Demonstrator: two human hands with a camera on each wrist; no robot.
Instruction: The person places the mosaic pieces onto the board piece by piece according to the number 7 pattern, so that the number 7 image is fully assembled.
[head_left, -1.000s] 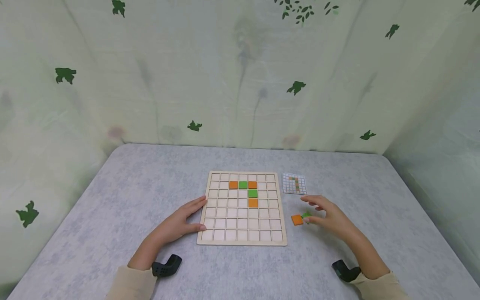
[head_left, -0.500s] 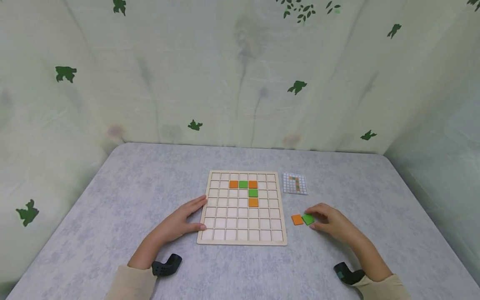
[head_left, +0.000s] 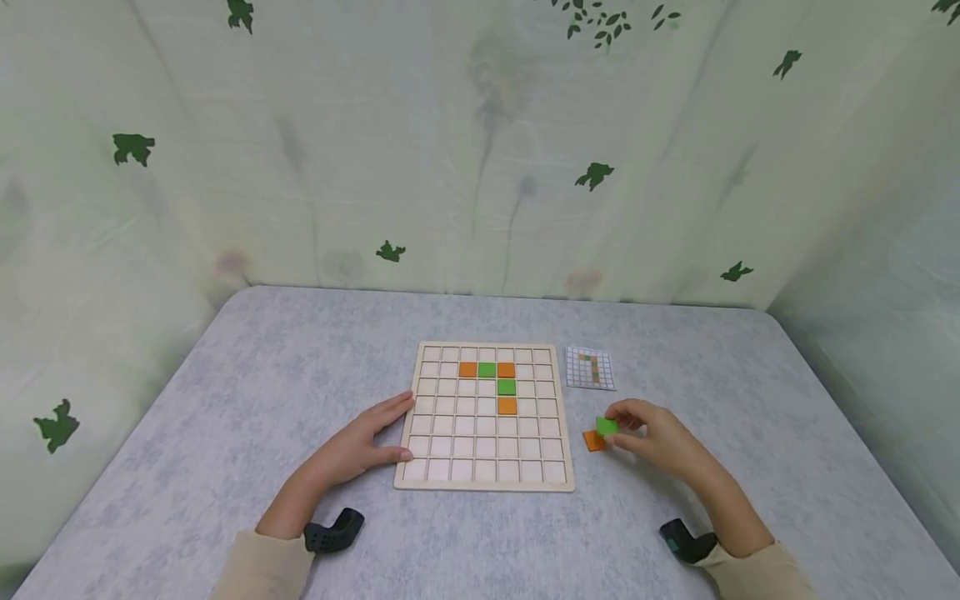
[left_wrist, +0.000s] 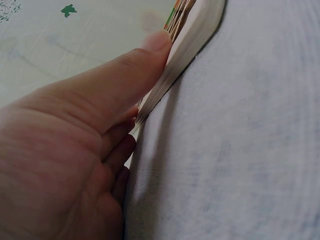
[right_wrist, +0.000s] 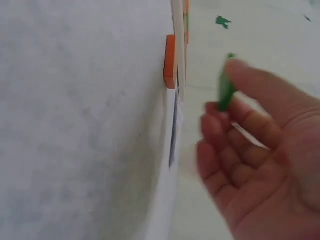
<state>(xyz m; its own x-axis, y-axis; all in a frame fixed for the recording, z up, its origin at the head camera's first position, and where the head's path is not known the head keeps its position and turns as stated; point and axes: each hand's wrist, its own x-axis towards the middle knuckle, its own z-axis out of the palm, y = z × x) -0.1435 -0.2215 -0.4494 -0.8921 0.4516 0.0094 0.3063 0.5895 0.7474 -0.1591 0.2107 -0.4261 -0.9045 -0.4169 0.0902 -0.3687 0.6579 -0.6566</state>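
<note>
My right hand [head_left: 660, 439] pinches a green square tile [head_left: 606, 426] between thumb and fingers. In the right wrist view the green tile [right_wrist: 226, 90] is held edge-on, above the table surface. An orange square tile [head_left: 593, 442] lies on the table just under it, partly overlapped in the head view. My left hand [head_left: 360, 442] rests at the left edge of a wooden grid board [head_left: 453, 448], thumb and fingers spread along the frame. On the board, orange and green tiles alternate in a short row near the top, then run down one column to an orange tile [head_left: 507, 406].
A small pattern card [head_left: 589, 368] with a printed grid of orange and green squares lies right of the board, near its upper corner. The grey table [head_left: 315, 358] ends at the back against a pale curtain [head_left: 420, 150] with green bird prints.
My right hand first reached the green tile beside the orange one, took hold of it and lifted it leftward over the orange tile. The left hand and board stayed still.
</note>
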